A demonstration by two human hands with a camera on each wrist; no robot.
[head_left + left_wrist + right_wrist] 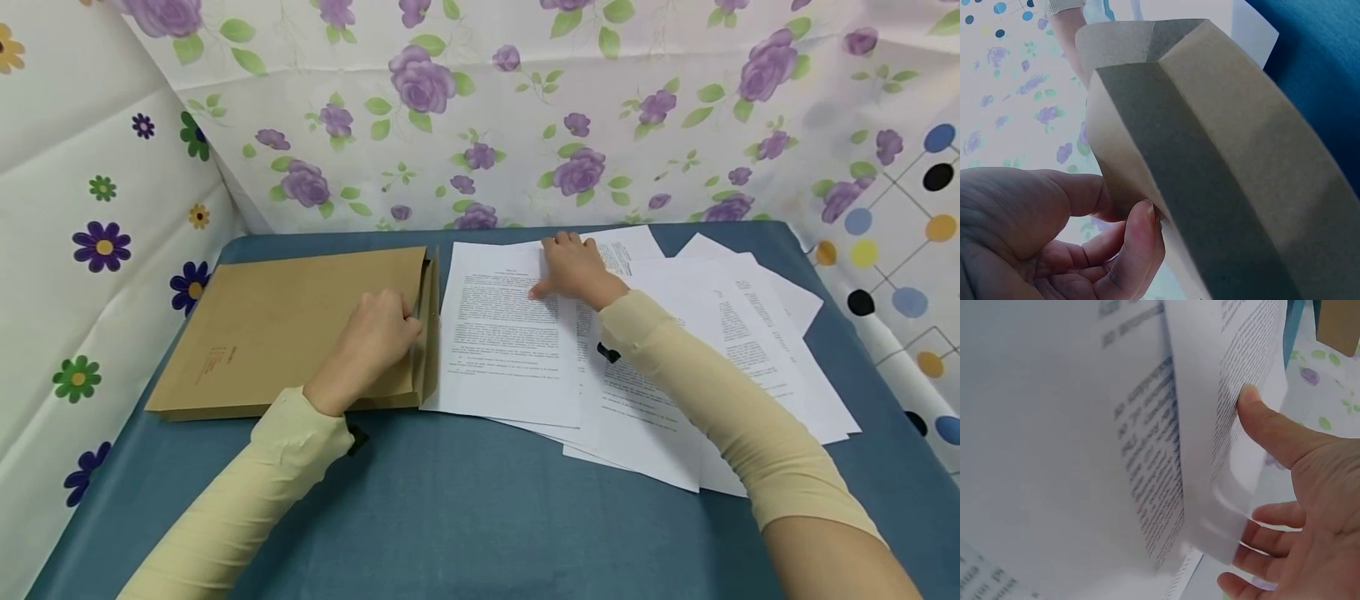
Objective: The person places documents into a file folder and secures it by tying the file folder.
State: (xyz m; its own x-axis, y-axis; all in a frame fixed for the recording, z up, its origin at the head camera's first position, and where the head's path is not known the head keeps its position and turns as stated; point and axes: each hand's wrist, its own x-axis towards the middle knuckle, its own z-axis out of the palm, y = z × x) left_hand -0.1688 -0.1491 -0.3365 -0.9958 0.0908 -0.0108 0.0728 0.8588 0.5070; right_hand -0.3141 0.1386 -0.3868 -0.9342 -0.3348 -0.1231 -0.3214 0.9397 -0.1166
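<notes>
A brown paper envelope (285,325) lies flat on the left of the blue table (465,508), its open mouth facing right. My left hand (375,333) pinches the upper lip of that mouth; in the left wrist view the thumb and fingers (1144,219) hold the lip of the envelope (1235,156) raised. Several printed white sheets (510,350) are spread to the right. My right hand (573,268) rests on their far edge. In the right wrist view its thumb (1254,403) lies on top of one sheet (1210,362) and the fingers curl under the lifted edge.
Floral cloth walls (480,108) close in the table at the back and on both sides. More loose sheets (757,333) fan out towards the right edge. Bare blue tabletop runs along the near side.
</notes>
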